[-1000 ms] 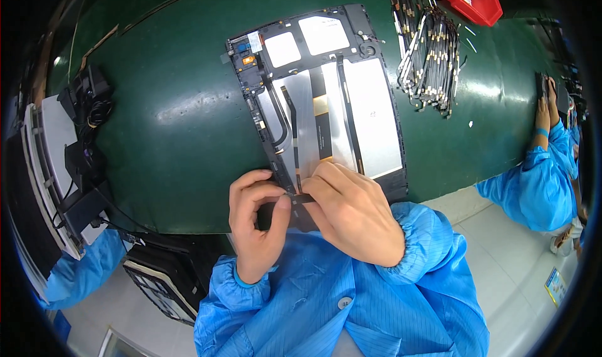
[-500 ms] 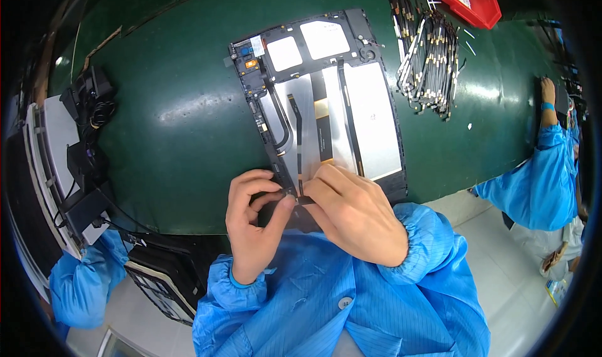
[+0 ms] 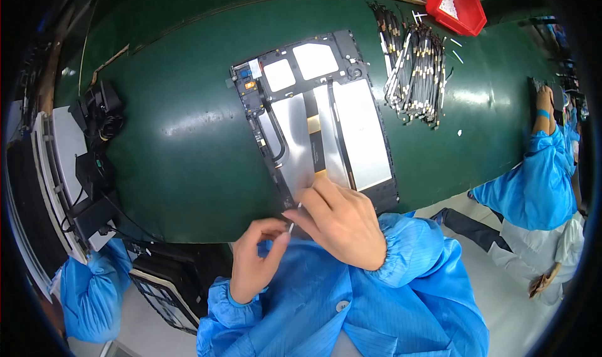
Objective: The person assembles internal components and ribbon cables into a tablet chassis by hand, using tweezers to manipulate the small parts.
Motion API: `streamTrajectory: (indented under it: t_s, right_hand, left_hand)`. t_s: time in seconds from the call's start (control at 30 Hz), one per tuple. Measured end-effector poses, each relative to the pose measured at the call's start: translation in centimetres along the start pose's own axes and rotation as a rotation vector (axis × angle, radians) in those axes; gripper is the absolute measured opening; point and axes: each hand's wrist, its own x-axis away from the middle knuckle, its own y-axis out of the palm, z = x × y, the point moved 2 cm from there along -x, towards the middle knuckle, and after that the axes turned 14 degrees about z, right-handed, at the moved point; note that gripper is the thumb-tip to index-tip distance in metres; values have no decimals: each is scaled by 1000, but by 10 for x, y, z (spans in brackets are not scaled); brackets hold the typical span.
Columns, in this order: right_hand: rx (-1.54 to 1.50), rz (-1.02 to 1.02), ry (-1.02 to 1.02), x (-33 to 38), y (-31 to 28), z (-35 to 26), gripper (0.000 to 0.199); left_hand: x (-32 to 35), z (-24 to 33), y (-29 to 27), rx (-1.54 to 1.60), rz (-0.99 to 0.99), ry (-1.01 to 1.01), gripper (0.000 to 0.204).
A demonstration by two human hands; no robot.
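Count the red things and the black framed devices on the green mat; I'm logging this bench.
Red plastic bin: 1
Opened black-framed tablet chassis with silver panels: 1
Total: 2
The loose black and white cable strips lie in a pile too tangled to count.

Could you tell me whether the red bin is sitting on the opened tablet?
No, the red bin sits apart at the green table's far edge, beyond the opened tablet.
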Motion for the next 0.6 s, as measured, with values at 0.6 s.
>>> streamTrajectory:
  t_s: [0.6]
  right_hand:
    - [-551, 121, 36, 2, -17, 10, 33]
  left_hand:
    - [-17, 10, 18, 315, -11, 109, 13]
